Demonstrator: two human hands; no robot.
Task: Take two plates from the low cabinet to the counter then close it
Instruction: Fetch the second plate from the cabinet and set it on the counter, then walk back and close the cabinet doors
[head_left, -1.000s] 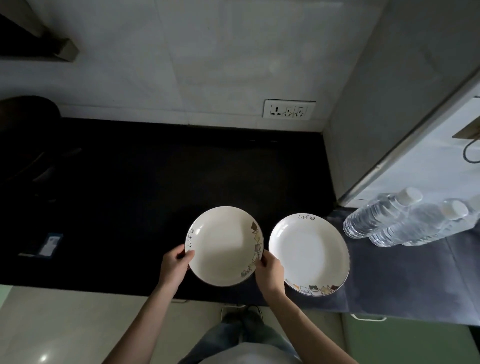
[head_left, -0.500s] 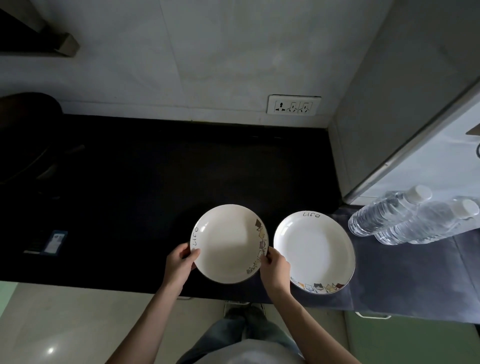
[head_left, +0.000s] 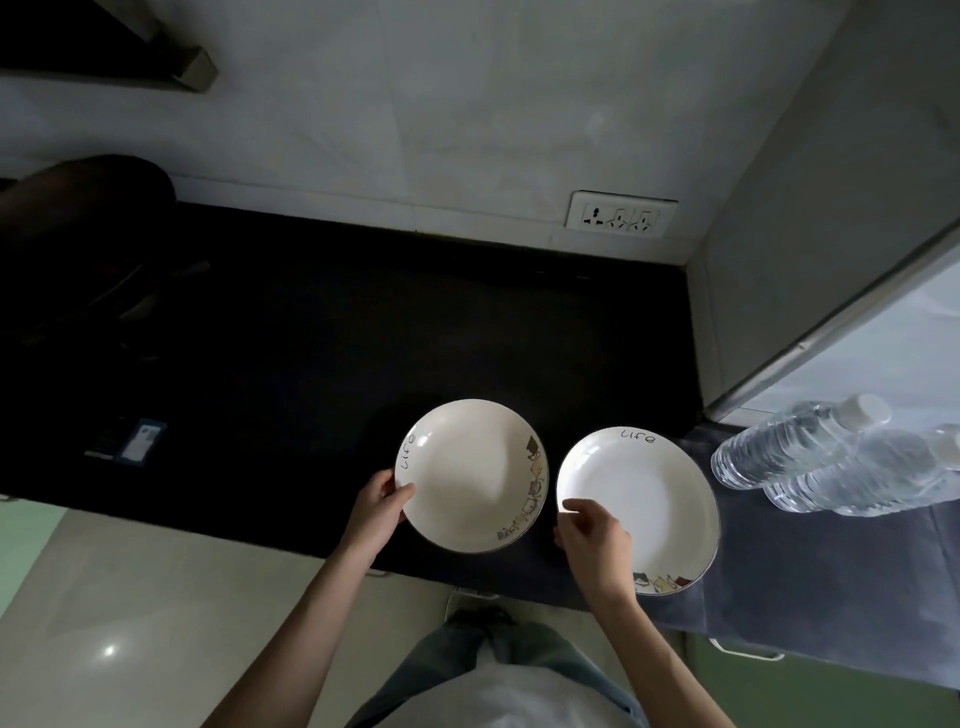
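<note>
Two white plates with "life" lettering and small pictures on the rim lie side by side near the front edge of the dark counter (head_left: 291, 332). My left hand (head_left: 376, 512) grips the left rim of the left plate (head_left: 470, 475), thumb on top. My right hand (head_left: 592, 535) is off that plate and sits curled over the left rim of the right plate (head_left: 654, 499); whether it pinches that rim is unclear. The right plate rests partly on a grey cloth (head_left: 810, 571). The low cabinet is below the counter, mostly hidden.
Two clear water bottles (head_left: 795, 447) lie on the cloth just right of the plates. A wall socket (head_left: 621, 215) is behind them, a dark round object (head_left: 78, 218) at the far left, and a small blue card (head_left: 137, 441) on the counter. A green door with a handle (head_left: 748, 652) shows at lower right.
My right hand has let go of the left plate's right rim and moved right onto the right plate's left edge. My left hand keeps its hold.
</note>
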